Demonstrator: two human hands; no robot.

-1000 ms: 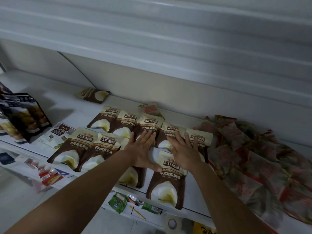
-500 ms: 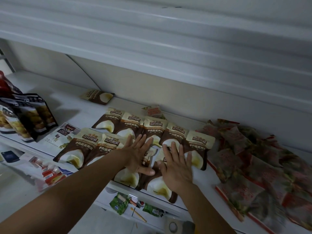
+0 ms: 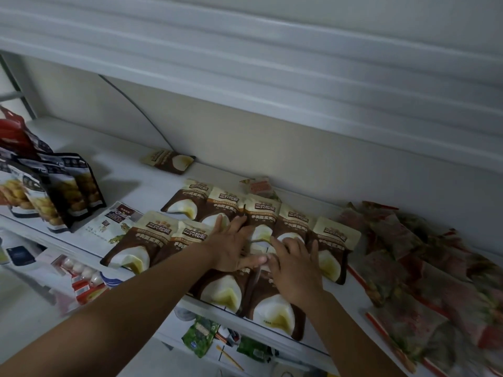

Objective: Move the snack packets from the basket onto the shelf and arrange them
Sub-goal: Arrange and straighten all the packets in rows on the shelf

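Several brown-and-cream snack packets (image 3: pixel 333 244) lie flat in two overlapping rows on the white shelf (image 3: pixel 128 175). My left hand (image 3: pixel 231 246) rests flat with spread fingers on the packets in the middle of the front row. My right hand (image 3: pixel 295 268) lies flat beside it, fingers straight, pressing on the front packet (image 3: pixel 275 312) that overhangs the shelf's front edge. One more brown packet (image 3: pixel 170 160) lies alone at the back against the wall. No basket is in view.
Dark upright pouches (image 3: pixel 58 189) stand at the shelf's left, with a flat white packet (image 3: pixel 109 224) beside them. A heap of red-and-green wrapped packets (image 3: pixel 424 268) fills the right. An upper shelf (image 3: pixel 245 66) hangs overhead. Lower shelves hold small goods (image 3: pixel 201 333).
Both hands slid toward me and closer together over the front-row packets, and the right-hand front packet has shifted left against its neighbour. The view has tilted slightly.
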